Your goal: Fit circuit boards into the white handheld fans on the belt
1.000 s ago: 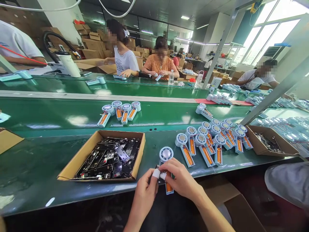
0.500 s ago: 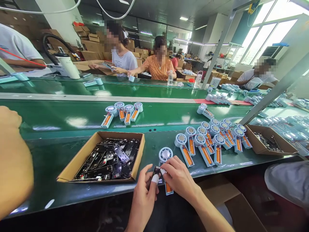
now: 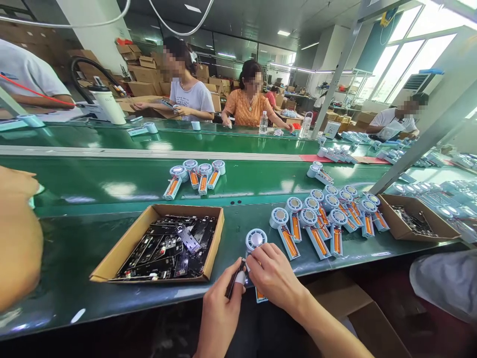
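My left hand (image 3: 223, 306) is closed around a narrow black circuit board (image 3: 233, 283), its thumb wrapped in a white finger cover. My right hand (image 3: 274, 273) is pinched at the far end of that board; whatever lies between its fingertips is hidden. Beneath both hands rests a light-blue handheld fan (image 3: 256, 239), round head away from me. Its handle is mostly covered, and only the lower end with an orange battery (image 3: 261, 295) shows. Left of my hands, a cardboard tray (image 3: 214, 248) holds many black circuit boards (image 3: 188, 238).
Several open fan bodies (image 3: 308, 217) lie to the right, before a second cardboard box (image 3: 410, 231). More fans (image 3: 203, 178) sit on the green conveyor belt (image 3: 112, 184). Another person's arm (image 3: 18, 238) reaches in at left. A metal post (image 3: 410, 139) slants across the right. Co-workers sit opposite.
The fan group on the belt has shifted slightly right. My right fingers have curled closer in against the board's end. Opposite, the person in orange has moved both hands.
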A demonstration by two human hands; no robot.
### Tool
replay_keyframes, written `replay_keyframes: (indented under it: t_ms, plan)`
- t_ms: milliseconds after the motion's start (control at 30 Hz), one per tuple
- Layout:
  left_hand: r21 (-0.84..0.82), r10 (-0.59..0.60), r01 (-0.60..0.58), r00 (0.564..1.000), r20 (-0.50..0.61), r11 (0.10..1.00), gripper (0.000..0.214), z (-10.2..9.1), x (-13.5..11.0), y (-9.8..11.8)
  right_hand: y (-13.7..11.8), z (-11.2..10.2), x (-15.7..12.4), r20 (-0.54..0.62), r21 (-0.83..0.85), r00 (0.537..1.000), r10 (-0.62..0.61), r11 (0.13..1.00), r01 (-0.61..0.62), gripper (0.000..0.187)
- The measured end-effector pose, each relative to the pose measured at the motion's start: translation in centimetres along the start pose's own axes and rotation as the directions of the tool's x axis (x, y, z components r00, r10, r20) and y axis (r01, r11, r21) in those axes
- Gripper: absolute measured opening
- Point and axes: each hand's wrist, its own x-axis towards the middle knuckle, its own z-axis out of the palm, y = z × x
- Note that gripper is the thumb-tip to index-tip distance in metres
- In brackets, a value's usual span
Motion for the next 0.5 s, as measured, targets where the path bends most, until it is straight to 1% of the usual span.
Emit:
replay_keyframes:
  t_ms: [67,133,233,300,400,500]
  plan:
    - [-0.056,-0.065,0.067,0.997,0.042,0.996,0.044,-0.3,0.2,0.2,0.0,0.0,-0.1,0.007,0.012,1.0,-0.03,0.999,0.03,0.02]
    - [-0.122,-0.132,0.142,0.987,0.088,0.982,0.046,-0.5,0.4,0.2,0.2,0.1,-0.1,0.004,0.081,1.0,-0.025,0.996,0.025,0.019]
    - [-0.207,-0.194,0.214,0.974,0.114,0.955,0.047,-0.6,0.8,0.4,0.7,0.2,-0.1,0.004,0.273,0.996,0.084,0.958,-0.081,0.016]
    - [-0.222,-0.199,0.217,0.975,0.1,0.951,0.047,-0.5,1.0,0.7,0.8,0.3,-0.1,0.038,0.364,0.987,0.157,0.918,-0.16,0.016]
    - [-0.201,-0.189,0.203,0.978,0.089,0.958,0.049,-0.6,1.2,0.9,0.7,0.2,0.0,0.088,0.375,0.977,0.193,0.902,-0.213,0.015]
    - [-0.142,-0.168,0.185,0.978,0.126,0.972,0.054,-1.4,1.2,0.2,0.7,-0.4,0.3,0.147,0.399,0.962,0.228,0.877,-0.269,0.011]
